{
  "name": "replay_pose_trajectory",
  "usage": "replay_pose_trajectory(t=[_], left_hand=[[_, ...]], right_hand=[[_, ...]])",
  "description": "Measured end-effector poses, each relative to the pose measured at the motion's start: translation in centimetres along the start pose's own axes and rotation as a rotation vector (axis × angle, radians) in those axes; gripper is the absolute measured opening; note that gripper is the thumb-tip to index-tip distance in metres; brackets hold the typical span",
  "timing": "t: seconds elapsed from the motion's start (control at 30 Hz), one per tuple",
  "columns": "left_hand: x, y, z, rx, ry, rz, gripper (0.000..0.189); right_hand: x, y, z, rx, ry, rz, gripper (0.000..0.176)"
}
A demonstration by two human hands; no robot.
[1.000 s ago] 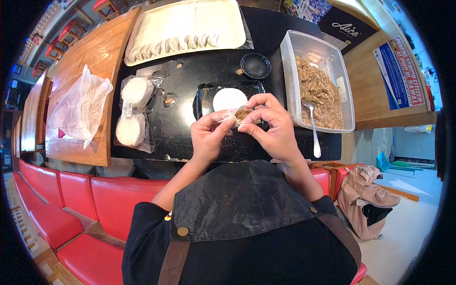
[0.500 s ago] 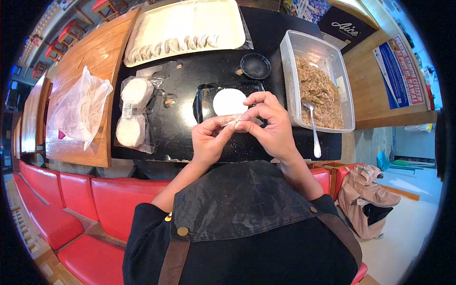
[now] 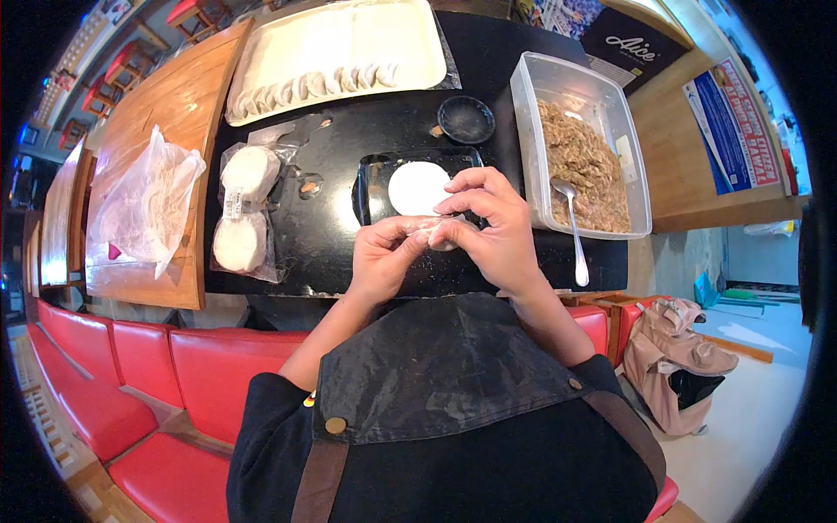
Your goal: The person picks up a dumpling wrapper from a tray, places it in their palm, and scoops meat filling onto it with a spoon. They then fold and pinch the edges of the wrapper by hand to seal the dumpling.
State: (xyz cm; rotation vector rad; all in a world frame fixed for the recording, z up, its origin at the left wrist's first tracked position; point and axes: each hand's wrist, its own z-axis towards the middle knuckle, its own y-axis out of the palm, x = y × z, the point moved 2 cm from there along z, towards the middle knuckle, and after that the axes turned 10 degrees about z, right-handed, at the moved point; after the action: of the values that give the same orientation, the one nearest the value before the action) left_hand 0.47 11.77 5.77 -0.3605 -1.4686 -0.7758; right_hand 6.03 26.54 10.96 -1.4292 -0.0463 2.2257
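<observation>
Both hands meet over the near side of a black tray [image 3: 370, 170], pinching the edge of a dumpling [image 3: 443, 245]. My left hand [image 3: 384, 257] grips it between thumb and bent forefinger. From the other side, my right hand [image 3: 495, 228] presses with thumb and fingertips, its upper fingers curved above. Most of the dumpling is hidden by the fingers. Just beyond them, round white wrappers [image 3: 417, 186] lie in the tray. A clear plastic tub [image 3: 641, 170] of minced filling [image 3: 580, 161] stands to the right, with a metal spoon [image 3: 575, 231] leaning over its near edge.
A small black bowl [image 3: 466, 120] sits behind the tray. Farther back, a cream tray [image 3: 340, 39] bears a row of folded dumplings [image 3: 314, 84]. Packed wrappers [image 3: 241, 242] lie left, and a plastic bag [image 3: 148, 205] rests on a wooden table [image 3: 187, 105]. Red seats [image 3: 231, 375] line the near side.
My fingers have shifted slightly along the dumpling's edge, and more of its underside shows below my right thumb. The view has moved a little; other things stay put.
</observation>
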Motion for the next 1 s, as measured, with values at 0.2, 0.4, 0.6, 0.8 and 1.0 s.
replay_pose_trajectory(t=[0.2,0.4,0.6,0.8,1.0], left_hand=[[-0.8,-1.2,0.2,-0.119,-0.039,-0.119,0.022],[-2.0,-1.2,0.5,0.055,-0.259,-0.43,0.023],[-2.1,-0.6,0.3,0.079,-0.206,-0.545,0.02],[-2.4,-0.3,0.0,0.063,-0.121,-0.658,0.021],[-2.3,-0.1,0.1,0.019,0.027,-0.377,0.026]], right_hand=[[0.5,0.2,-0.2,-0.014,0.073,0.122,0.03],[2.5,0.1,-2.1,-0.009,0.39,0.515,0.038],[2.8,0.7,-2.7,0.081,0.391,0.616,0.03],[1.4,0.8,-2.5,0.031,0.501,0.837,0.026],[0.5,0.3,-1.8,0.032,0.289,0.601,0.017]])
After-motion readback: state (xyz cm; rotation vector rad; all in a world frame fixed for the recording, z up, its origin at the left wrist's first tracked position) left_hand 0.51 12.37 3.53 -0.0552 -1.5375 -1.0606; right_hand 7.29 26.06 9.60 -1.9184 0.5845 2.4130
